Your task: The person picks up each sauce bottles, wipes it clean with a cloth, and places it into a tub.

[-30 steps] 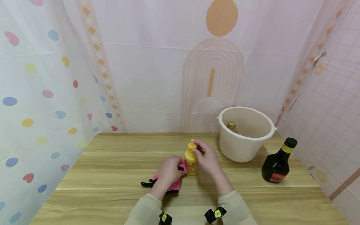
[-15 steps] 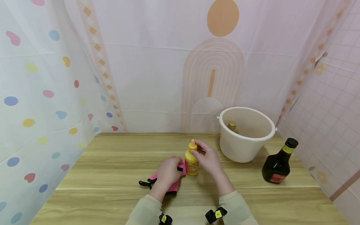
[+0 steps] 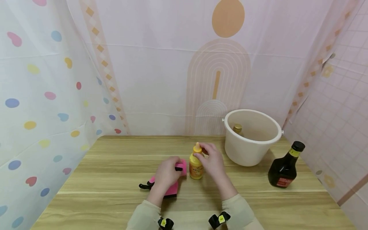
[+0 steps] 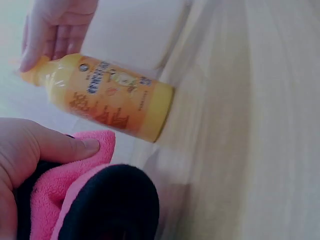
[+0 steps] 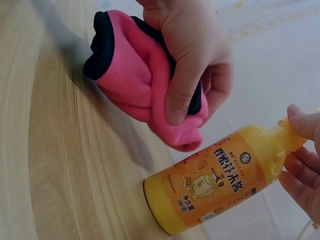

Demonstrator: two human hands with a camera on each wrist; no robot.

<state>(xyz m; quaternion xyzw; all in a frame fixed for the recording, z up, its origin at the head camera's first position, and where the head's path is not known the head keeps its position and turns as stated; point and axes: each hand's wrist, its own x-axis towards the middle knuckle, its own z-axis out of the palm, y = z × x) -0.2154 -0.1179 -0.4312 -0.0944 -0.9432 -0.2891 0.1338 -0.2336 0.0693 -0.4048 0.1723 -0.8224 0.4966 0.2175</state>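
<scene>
A yellow sauce bottle [image 3: 196, 167] with an orange label stands upright on the wooden table. My right hand [image 3: 212, 159] holds it near the cap, thumb and fingers on either side of the neck, as the right wrist view shows. In my left hand [image 3: 166, 172] is a folded pink cloth [image 5: 145, 75] with black edging, pinched between thumb and fingers. A small gap shows between the cloth and the bottle in the head view. The bottle's label [image 4: 110, 92] faces the left wrist camera, and part of the cloth is hidden under my left hand.
A white bucket [image 3: 244, 151] stands behind on the right, with a gold-capped bottle [image 3: 237, 128] inside. Right of it, a dark sauce bottle [image 3: 283, 169] with a black cap stands on the table [image 3: 109, 166]. Patterned curtains [image 3: 155, 80] hang behind and at the sides.
My left hand has drawn the cloth leftward, away from the yellow bottle, opening a gap. My right hand stays at the bottle's neck, and the bottle stands in nearly the same spot.
</scene>
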